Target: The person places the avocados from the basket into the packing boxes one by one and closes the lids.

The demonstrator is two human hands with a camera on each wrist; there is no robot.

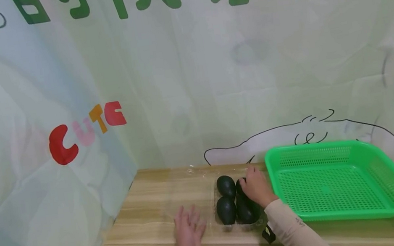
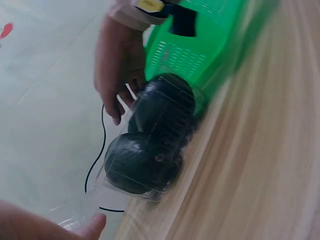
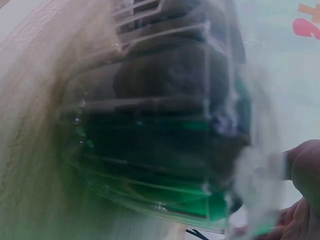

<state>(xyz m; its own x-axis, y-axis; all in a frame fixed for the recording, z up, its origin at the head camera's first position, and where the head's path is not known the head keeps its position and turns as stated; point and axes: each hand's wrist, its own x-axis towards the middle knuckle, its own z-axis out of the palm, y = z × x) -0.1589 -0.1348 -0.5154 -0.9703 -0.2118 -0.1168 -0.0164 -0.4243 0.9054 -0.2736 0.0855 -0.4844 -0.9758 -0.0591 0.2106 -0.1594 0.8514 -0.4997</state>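
Note:
Several dark avocados (image 1: 226, 210) sit in a clear plastic box (image 1: 248, 226) whose see-through lid lies folded out to the left. My right hand (image 1: 258, 186) reaches over the far right part of the box, its fingers bent downward beside the far right avocado. A firm hold on it does not show in any view. Straight fingers of my left hand (image 1: 189, 232) lie over the lid's near part. In the left wrist view, the left thumb (image 2: 92, 227) shows at the bottom. The right wrist view is blurred, with the box's ribbed wall (image 3: 150, 105) close up.
Right of the box stands a green perforated plastic basket (image 1: 348, 216), close to the right forearm. A printed cloth (image 1: 190, 77) hangs behind the wooden table (image 1: 134, 243) and along its left side. A black strap piece (image 1: 268, 234) hangs at the right wrist.

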